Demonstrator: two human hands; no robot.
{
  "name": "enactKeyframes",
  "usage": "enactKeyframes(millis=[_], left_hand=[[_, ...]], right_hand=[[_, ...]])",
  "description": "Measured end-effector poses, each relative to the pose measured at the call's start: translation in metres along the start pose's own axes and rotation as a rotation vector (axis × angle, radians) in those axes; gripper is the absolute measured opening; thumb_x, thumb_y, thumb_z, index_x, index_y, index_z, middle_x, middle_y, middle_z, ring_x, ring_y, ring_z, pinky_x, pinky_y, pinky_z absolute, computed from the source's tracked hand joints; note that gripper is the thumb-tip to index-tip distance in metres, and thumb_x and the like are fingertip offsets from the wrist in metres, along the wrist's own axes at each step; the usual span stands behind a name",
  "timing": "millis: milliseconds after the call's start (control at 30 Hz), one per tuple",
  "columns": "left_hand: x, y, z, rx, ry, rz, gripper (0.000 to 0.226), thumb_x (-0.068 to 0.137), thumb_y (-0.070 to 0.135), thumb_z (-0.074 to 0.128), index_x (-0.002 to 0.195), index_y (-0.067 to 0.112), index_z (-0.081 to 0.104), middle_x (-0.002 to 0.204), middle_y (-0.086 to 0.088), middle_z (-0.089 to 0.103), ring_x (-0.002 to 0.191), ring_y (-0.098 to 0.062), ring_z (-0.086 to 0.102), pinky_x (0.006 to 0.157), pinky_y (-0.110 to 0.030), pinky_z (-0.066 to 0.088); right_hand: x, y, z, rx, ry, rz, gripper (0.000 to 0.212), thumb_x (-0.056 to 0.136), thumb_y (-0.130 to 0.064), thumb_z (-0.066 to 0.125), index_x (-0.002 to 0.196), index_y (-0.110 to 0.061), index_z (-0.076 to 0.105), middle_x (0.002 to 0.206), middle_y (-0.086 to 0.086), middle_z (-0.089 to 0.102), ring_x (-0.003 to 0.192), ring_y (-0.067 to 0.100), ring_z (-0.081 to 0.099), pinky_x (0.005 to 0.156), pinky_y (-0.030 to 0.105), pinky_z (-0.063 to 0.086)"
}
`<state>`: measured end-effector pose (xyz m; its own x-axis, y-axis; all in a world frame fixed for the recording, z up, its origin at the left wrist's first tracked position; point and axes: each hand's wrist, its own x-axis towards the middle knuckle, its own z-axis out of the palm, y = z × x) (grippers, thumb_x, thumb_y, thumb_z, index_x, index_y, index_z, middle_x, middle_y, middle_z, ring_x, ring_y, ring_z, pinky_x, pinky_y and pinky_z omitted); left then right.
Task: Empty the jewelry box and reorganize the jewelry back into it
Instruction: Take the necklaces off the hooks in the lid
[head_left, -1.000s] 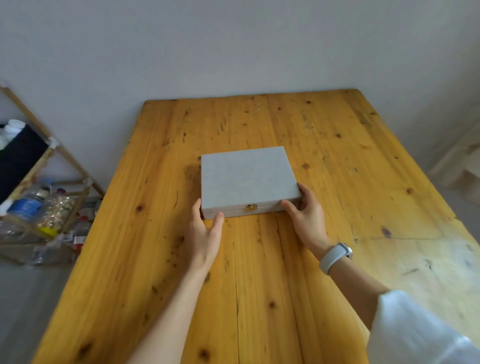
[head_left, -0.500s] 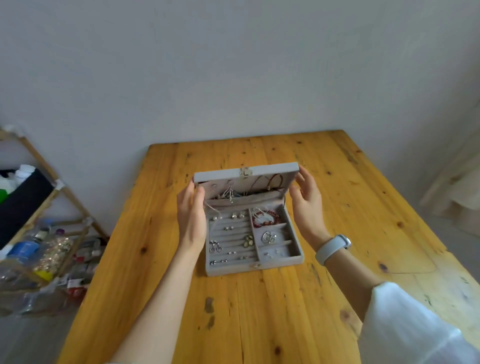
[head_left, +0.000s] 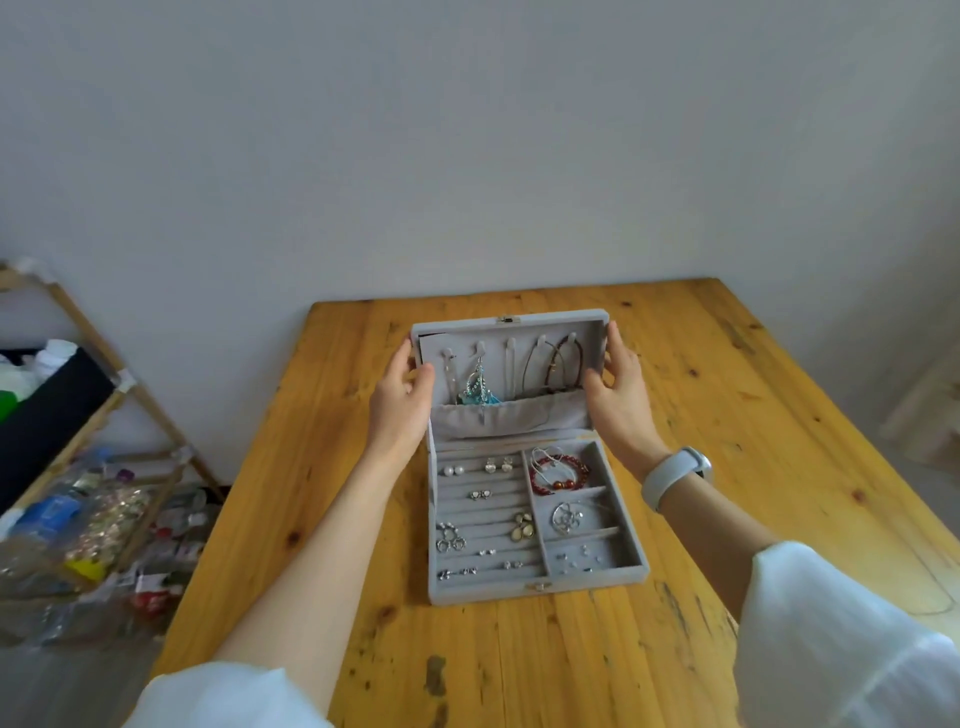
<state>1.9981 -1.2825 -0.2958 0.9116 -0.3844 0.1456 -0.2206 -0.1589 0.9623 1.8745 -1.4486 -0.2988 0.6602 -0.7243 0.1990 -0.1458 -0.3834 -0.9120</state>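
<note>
A grey velvet jewelry box (head_left: 644, 569) stands open in the middle of the wooden table (head_left: 727, 395). Its lid (head_left: 519, 325) is upright, with necklaces (head_left: 553, 369) and a blue pendant (head_left: 478, 387) hanging inside above a pocket. My left hand (head_left: 402, 400) grips the lid's left edge and my right hand (head_left: 621, 395) grips its right edge. In the tray, earrings and rings (head_left: 485, 493) sit in the slotted rows on the left. A red bead bracelet (head_left: 558, 475), a silver piece (head_left: 566, 517) and small studs (head_left: 576, 561) lie in the right compartments.
A wooden rack (head_left: 124, 387) with bottles, bags and clutter (head_left: 88, 530) stands on the floor left of the table. The wall runs right behind the table's far edge. A white watch (head_left: 675, 473) is on my right wrist.
The box was closed a second ago with my hands at its front corners. Both hands have lifted the lid from half open to upright, and the view has tilted up.
</note>
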Motion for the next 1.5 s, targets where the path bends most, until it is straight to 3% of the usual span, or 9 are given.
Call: enactKeyframes(millis=[133, 267, 467, 700, 900, 1067, 1233, 1400, 1500], left_hand=[[0.009, 0.006, -0.012, 0.175, -0.004, 0.096, 0.048, 0.095, 0.015, 0.047, 0.141, 0.014, 0.034, 0.114, 0.001, 0.052, 0.091, -0.005, 0.052, 0.08, -0.017, 0.038], [0.022, 0.004, -0.021, 0.307, -0.015, 0.251, 0.043, 0.092, 0.015, 0.052, 0.134, 0.023, 0.046, 0.117, 0.003, 0.057, 0.095, -0.013, 0.057, 0.083, -0.02, 0.04], [0.029, 0.002, -0.028, 0.514, 0.087, 0.445, 0.031, 0.086, 0.014, 0.063, 0.117, 0.017, 0.063, 0.104, -0.005, 0.067, 0.093, -0.019, 0.061, 0.074, -0.015, 0.034], [0.032, -0.003, -0.025, 0.469, 0.164, 0.525, 0.029, 0.08, 0.01, 0.068, 0.109, 0.014, 0.068, 0.089, -0.006, 0.069, 0.081, -0.022, 0.06, 0.068, -0.017, 0.033], [0.027, -0.003, -0.026, 0.461, 0.149, 0.53, 0.032, 0.082, 0.007, 0.065, 0.113, 0.015, 0.066, 0.088, -0.004, 0.07, 0.075, -0.012, 0.054, 0.071, -0.019, 0.036], [0.021, 0.0, -0.028, 0.421, 0.002, 0.395, 0.041, 0.087, 0.003, 0.055, 0.127, 0.015, 0.055, 0.125, -0.005, 0.056, 0.118, -0.021, 0.051, 0.097, -0.023, 0.036], [-0.012, 0.034, -0.024, 0.253, -0.007, 0.306, 0.049, 0.087, 0.002, 0.055, 0.133, 0.016, 0.046, 0.137, 0.0, 0.043, 0.131, -0.015, 0.033, 0.105, -0.021, 0.025], [-0.071, 0.063, -0.019, -0.023, -0.335, 0.199, 0.046, 0.088, 0.012, 0.059, 0.131, 0.023, 0.046, 0.132, 0.009, 0.05, 0.125, 0.001, 0.038, 0.099, -0.012, 0.03], [-0.111, 0.064, -0.02, -0.128, -0.423, 0.14, 0.019, 0.087, 0.016, 0.058, 0.104, 0.024, 0.06, 0.1, 0.007, 0.068, 0.103, -0.002, 0.059, 0.086, -0.012, 0.043]], right_hand=[[-0.009, -0.015, 0.01, -0.221, 0.3, -0.214, 0.04, 0.089, -0.006, 0.049, 0.129, -0.005, 0.045, 0.126, 0.015, 0.05, 0.119, 0.028, 0.045, 0.101, 0.039, 0.037], [-0.017, -0.034, 0.049, -0.33, 0.157, -0.482, 0.022, 0.084, -0.015, 0.055, 0.102, -0.009, 0.066, 0.094, 0.011, 0.06, 0.091, 0.03, 0.053, 0.077, 0.042, 0.045], [-0.008, -0.038, 0.104, -0.472, 0.188, -0.386, 0.015, 0.079, -0.02, 0.067, 0.089, -0.008, 0.068, 0.087, 0.013, 0.063, 0.087, 0.036, 0.056, 0.071, 0.039, 0.04], [-0.002, -0.037, 0.118, -0.567, 0.245, -0.306, 0.014, 0.084, -0.018, 0.057, 0.084, -0.008, 0.066, 0.086, 0.012, 0.064, 0.088, 0.034, 0.054, 0.076, 0.04, 0.034], [0.001, -0.054, 0.107, -0.349, 0.24, -0.371, 0.008, 0.081, -0.014, 0.059, 0.08, -0.007, 0.062, 0.08, 0.009, 0.061, 0.077, 0.029, 0.056, 0.069, 0.041, 0.042], [0.01, -0.108, 0.07, 0.071, 0.001, -0.309, 0.011, 0.086, -0.01, 0.052, 0.078, -0.017, 0.051, 0.076, -0.002, 0.059, 0.075, 0.016, 0.057, 0.073, 0.033, 0.046], [-0.003, -0.146, 0.033, 0.264, -0.128, -0.341, 0.022, 0.089, -0.004, 0.048, 0.074, -0.019, 0.046, 0.065, 0.003, 0.061, 0.059, 0.007, 0.059, 0.062, 0.024, 0.049], [-0.043, -0.161, -0.004, 0.375, -0.249, -0.344, 0.017, 0.091, -0.002, 0.047, 0.077, -0.012, 0.047, 0.063, 0.005, 0.06, 0.053, 0.007, 0.058, 0.053, 0.018, 0.048], [-0.071, -0.153, -0.02, 0.397, -0.274, -0.304, 0.019, 0.091, -0.002, 0.047, 0.075, -0.012, 0.048, 0.063, 0.003, 0.061, 0.054, 0.011, 0.059, 0.055, 0.021, 0.05]])
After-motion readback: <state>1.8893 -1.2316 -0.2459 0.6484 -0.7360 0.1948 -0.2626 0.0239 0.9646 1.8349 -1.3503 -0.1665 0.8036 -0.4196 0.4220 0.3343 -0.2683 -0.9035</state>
